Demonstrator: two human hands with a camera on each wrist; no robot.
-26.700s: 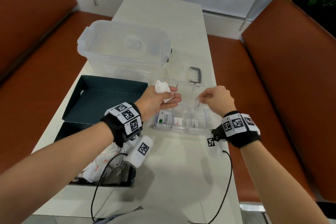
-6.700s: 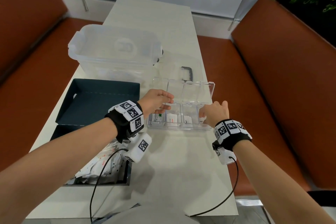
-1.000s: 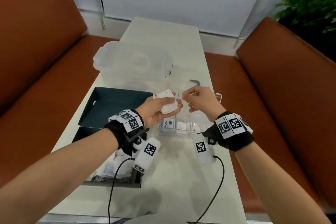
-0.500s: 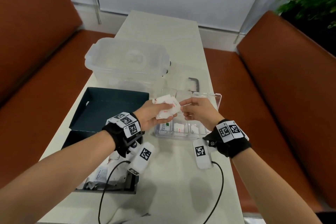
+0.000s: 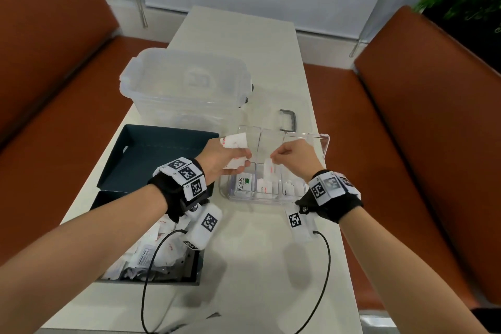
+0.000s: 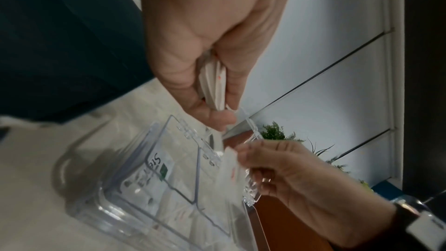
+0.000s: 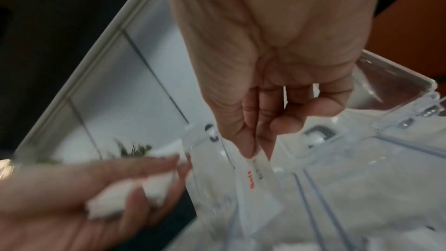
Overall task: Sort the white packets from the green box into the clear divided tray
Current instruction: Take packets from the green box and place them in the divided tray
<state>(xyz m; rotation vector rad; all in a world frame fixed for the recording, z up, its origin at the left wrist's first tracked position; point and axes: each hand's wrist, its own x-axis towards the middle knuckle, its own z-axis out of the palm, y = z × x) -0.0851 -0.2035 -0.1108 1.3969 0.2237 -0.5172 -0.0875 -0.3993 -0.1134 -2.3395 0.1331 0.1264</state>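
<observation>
At the left edge of the pale rectangular surface (image 5: 252,266), well to the left of the clear plastic divided tray (image 5: 273,195), sits the dark green cardboard box (image 5: 151,276), with a heap of loose white paper packets (image 5: 151,252) in its near half and its open dark green lid (image 5: 160,154) lying flat on the far side. Behind the lid, and farther back than the tray, stands a large translucent plastic storage bin (image 5: 187,84). Just left of the tray and above its left end, the left hand (image 5: 222,158) has its fingers curled round a small bunch of white packets with red print (image 5: 234,144). In the tray's leftmost compartment lies a white sachet with a green logo and the word Stevia (image 5: 243,183); the compartments beside it hold more small white packets. Above the tray's second compartment, the right hand (image 5: 295,156) pinches one white packet with red lettering (image 5: 269,171) between thumb and fingertips, the packet hanging down into the tray's opening. The tray's clear hinged lid (image 5: 324,144) stands open at the back, behind both hands. Orange-brown upholstered benches (image 5: 433,122) flank the surface on either side.
</observation>
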